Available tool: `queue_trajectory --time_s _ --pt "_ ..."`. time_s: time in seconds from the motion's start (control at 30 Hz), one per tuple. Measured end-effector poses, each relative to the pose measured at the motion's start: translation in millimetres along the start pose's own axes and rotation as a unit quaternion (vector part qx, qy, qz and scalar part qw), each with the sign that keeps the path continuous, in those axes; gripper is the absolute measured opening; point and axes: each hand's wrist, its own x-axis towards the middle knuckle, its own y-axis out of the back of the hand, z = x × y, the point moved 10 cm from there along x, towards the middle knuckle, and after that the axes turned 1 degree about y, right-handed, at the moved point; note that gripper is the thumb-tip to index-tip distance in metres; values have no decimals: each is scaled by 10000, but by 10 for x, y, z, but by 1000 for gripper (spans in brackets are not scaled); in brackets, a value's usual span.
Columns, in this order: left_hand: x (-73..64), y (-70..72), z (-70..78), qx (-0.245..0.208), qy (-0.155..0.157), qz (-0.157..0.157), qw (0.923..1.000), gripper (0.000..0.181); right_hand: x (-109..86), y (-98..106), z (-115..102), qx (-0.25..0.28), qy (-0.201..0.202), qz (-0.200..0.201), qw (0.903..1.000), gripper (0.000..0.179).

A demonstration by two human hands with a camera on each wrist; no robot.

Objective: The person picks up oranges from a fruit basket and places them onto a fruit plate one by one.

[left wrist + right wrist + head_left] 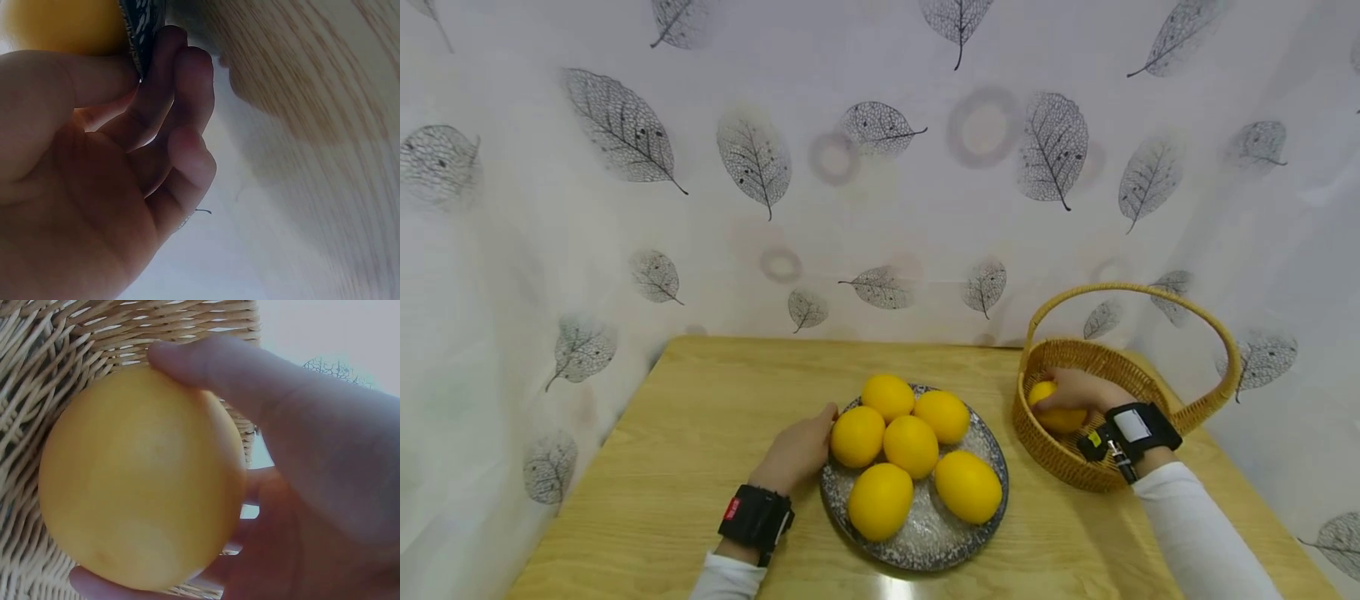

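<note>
A speckled grey plate [936, 537] with a dark rim bears several smooth, round to oval yellow fruits [911, 447]. At its left edge, my left hand [797, 450] pinches the rim. The left wrist view shows the thumb [103, 81] on the plate's upper side and curled fingers [194, 72] beneath. Over on the right, my right hand [1086, 390] reaches inside a wicker basket [1052, 454] and grips another yellow fruit [144, 481]. Thumb and fingers wrap around opposite sides of that fruit, close to the woven wall [37, 425].
The basket's tall arched handle [1120, 287] rises over the right hand. Everything stands on a light wooden table [700, 417], whose back edge meets a leaf-patterned wall covering [880, 208]. Similar covering hangs at both sides.
</note>
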Motion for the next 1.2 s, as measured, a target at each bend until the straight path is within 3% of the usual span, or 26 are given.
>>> queue_trajectory --time_s 0.17,0.37,0.5,0.97,1.2 --pt "-14 -7 12 21 17 -24 10000 37 -77 122 -41 -383 87 421 9983 82" --pt "-7 -3 -14 -2 99 -64 9999 41 -221 349 -253 -976 453 1247 9863 73" --pt "-1 -4 -11 17 70 -64 10000 39 -373 417 -359 -1062 318 1580 9812 78" --pt "29 -4 5 145 -24 46 9999 27 -953 513 -917 -1201 318 2516 9598 75" --pt "14 -8 -10 112 55 -7 9999 38 -1179 424 -1197 -1230 432 2932 9471 72"
